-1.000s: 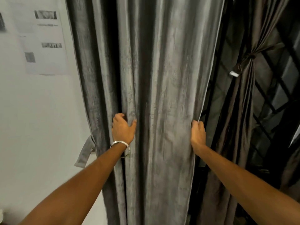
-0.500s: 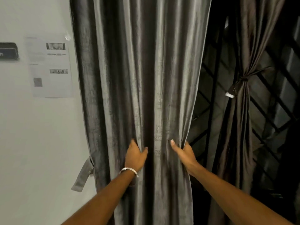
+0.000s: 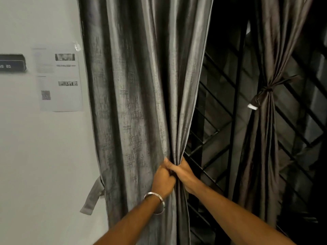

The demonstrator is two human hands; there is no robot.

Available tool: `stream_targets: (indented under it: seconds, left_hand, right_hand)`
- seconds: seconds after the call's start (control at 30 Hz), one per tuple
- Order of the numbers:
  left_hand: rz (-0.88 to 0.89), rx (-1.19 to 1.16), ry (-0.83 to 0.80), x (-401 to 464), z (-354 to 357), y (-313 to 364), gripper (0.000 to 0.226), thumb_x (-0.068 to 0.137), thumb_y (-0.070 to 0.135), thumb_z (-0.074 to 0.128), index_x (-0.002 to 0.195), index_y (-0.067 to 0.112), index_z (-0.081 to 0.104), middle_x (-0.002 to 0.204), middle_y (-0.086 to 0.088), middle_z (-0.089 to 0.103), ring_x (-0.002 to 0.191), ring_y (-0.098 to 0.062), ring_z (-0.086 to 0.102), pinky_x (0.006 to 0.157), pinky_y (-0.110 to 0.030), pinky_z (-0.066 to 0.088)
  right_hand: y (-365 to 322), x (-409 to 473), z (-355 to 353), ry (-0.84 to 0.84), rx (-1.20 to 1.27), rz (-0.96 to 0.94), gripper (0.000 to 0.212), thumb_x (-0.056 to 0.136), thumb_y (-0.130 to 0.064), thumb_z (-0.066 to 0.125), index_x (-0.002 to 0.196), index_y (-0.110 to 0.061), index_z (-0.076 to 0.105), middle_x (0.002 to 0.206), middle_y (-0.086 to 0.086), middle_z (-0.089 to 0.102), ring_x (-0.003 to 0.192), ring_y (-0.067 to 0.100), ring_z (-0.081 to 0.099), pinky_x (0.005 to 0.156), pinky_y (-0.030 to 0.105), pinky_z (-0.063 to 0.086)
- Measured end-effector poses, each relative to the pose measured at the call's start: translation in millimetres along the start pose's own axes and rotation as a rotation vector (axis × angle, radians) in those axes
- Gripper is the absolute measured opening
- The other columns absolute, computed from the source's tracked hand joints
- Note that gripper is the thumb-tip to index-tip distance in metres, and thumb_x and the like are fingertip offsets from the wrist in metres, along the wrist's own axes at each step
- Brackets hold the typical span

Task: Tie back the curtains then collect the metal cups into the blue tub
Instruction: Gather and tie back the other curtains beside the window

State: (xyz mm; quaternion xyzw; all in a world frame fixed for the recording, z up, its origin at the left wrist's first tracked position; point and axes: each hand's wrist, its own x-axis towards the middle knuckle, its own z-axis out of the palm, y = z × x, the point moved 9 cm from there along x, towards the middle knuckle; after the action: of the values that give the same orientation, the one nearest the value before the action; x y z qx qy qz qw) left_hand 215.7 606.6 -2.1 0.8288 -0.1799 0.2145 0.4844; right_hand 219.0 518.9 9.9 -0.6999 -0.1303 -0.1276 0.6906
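Note:
A grey left curtain (image 3: 141, 85) hangs in front of me, bunched towards its right edge. My left hand (image 3: 161, 179), with a metal bangle on the wrist, grips the gathered folds. My right hand (image 3: 184, 174) grips the curtain's right edge, pressed against my left hand. A loose grey tie-back strap (image 3: 92, 197) dangles at the curtain's left side. To the right, a second dark curtain (image 3: 269, 138) is gathered and knotted with its tie (image 3: 265, 91). No metal cups or blue tub are in view.
A white wall (image 3: 44, 156) on the left carries taped paper sheets (image 3: 60, 78) and a dark sign (image 3: 12, 63). Behind the curtains a black diagonal window grille (image 3: 221, 121) shows in the gap.
My right hand has pulled the curtain's right edge leftwards until both hands met, bunching the fabric. The gap showing the grille has widened.

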Motion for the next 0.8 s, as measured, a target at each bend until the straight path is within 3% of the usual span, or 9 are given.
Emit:
stream_targets:
  seconds: [0.1, 0.2, 0.27, 0.33, 0.43, 0.5, 0.6, 0.67, 0.8]
  left_hand:
    - [0.032, -0.016, -0.065, -1, 5, 1, 0.036, 0.093, 0.016, 0.051, 0.127, 0.023, 0.061, 0.117, 0.009, 0.066, 0.106, -0.008, 0.063, 0.081, -0.020, 0.050]
    - [0.038, -0.042, -0.280, -3, 18, -8, 0.058, 0.081, 0.022, 0.060, 0.139, 0.025, 0.048, 0.134, 0.008, 0.056, 0.119, -0.007, 0.056, 0.095, -0.028, 0.051]
    - [0.037, -0.095, -0.310, -6, 17, -14, 0.068, 0.079, 0.028, 0.064, 0.144, 0.028, 0.044, 0.142, 0.015, 0.048, 0.126, 0.000, 0.048, 0.105, -0.021, 0.042]
    - [0.041, -0.095, -0.164, -6, -3, -19, 0.058, 0.080, 0.039, 0.063, 0.137, 0.027, 0.052, 0.138, 0.015, 0.051, 0.125, -0.001, 0.049, 0.107, -0.023, 0.040]
    - [0.143, 0.067, 0.292, -9, -63, -19, 0.040, 0.085, 0.034, 0.066, 0.122, 0.020, 0.059, 0.127, 0.005, 0.056, 0.115, -0.012, 0.055, 0.099, -0.032, 0.048]
    - [0.102, 0.195, 0.583, -17, -99, -21, 0.051, 0.083, 0.030, 0.072, 0.125, 0.011, 0.051, 0.134, -0.008, 0.047, 0.122, -0.024, 0.048, 0.104, -0.041, 0.043]
    - [-0.104, 0.188, 0.798, -20, -130, -42, 0.077, 0.077, 0.033, 0.077, 0.136, 0.004, 0.037, 0.146, -0.019, 0.033, 0.134, -0.037, 0.034, 0.110, -0.053, 0.030]
    - [-0.174, 0.116, 0.782, -14, -138, -58, 0.084, 0.077, 0.032, 0.077, 0.142, 0.005, 0.031, 0.149, -0.019, 0.034, 0.136, -0.037, 0.036, 0.112, -0.054, 0.030]
    - [-0.278, -0.286, 0.422, 2, -108, -75, 0.068, 0.095, 0.016, 0.060, 0.151, 0.009, 0.023, 0.131, -0.005, 0.053, 0.111, -0.022, 0.057, 0.096, -0.031, 0.045]
  right_hand:
    - [4, 3, 6, 0.025, -0.098, -0.003, 0.051, 0.079, -0.028, 0.082, 0.124, -0.028, 0.058, 0.113, -0.013, 0.070, 0.103, 0.000, 0.066, 0.087, 0.017, 0.052]
    - [6, 10, -6, 0.185, -0.209, 0.043, 0.031, 0.091, -0.017, 0.066, 0.122, -0.017, 0.065, 0.114, 0.002, 0.072, 0.100, 0.012, 0.067, 0.090, 0.030, 0.054]
    - [4, 11, -17, 0.270, -0.330, 0.076, 0.028, 0.095, -0.008, 0.054, 0.120, -0.008, 0.066, 0.112, 0.009, 0.071, 0.098, 0.019, 0.066, 0.084, 0.028, 0.052]
    - [-1, 10, -28, 0.346, -0.401, 0.086, 0.028, 0.096, -0.008, 0.052, 0.120, -0.003, 0.067, 0.112, 0.015, 0.070, 0.104, 0.029, 0.065, 0.084, 0.028, 0.050]
    - [-1, 9, -41, 0.421, -0.437, 0.125, 0.030, 0.097, -0.014, 0.054, 0.119, 0.003, 0.064, 0.116, 0.021, 0.067, 0.109, 0.037, 0.062, 0.084, 0.031, 0.048]
    - [2, 10, -45, 0.429, -0.442, 0.149, 0.032, 0.098, -0.018, 0.054, 0.119, 0.004, 0.063, 0.117, 0.022, 0.066, 0.108, 0.038, 0.062, 0.086, 0.034, 0.049]
    - [4, 11, -48, 0.433, -0.447, 0.152, 0.032, 0.097, -0.019, 0.055, 0.118, 0.003, 0.064, 0.116, 0.021, 0.066, 0.107, 0.037, 0.062, 0.087, 0.036, 0.051]
    - [5, 9, -47, 0.427, -0.449, 0.153, 0.032, 0.097, -0.019, 0.055, 0.119, 0.002, 0.064, 0.115, 0.020, 0.067, 0.106, 0.037, 0.062, 0.087, 0.036, 0.051]
    - [6, 6, -38, 0.382, -0.434, 0.136, 0.033, 0.098, -0.021, 0.054, 0.126, -0.005, 0.062, 0.116, 0.015, 0.067, 0.107, 0.034, 0.062, 0.090, 0.034, 0.050]
